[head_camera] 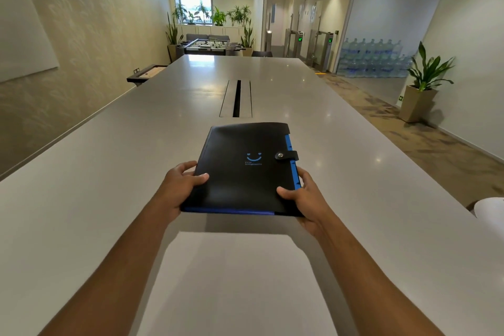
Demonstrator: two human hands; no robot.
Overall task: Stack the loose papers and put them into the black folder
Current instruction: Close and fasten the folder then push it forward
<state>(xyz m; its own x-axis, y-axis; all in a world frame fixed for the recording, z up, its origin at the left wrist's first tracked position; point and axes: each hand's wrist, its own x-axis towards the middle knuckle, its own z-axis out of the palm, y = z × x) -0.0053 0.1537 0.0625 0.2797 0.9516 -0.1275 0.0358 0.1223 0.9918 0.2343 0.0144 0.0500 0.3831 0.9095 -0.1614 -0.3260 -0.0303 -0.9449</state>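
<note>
The black folder (240, 172) has a blue smiley print, blue edges and a snapped strap on its right side. It is closed and sits just above the long grey table (81, 199). My left hand (181, 181) grips its near left edge, thumb on the cover. My right hand (305, 196) grips the near right corner, thumb on top. A white stack of papers (231, 281) lies flat on the table between my forearms, just in front of the folder's near edge.
A cable slot (236, 98) is set into the table beyond the folder. A white object (489, 210) pokes in at the right table edge. Potted plants, stacked water bottles and a foosball table stand farther off in the room.
</note>
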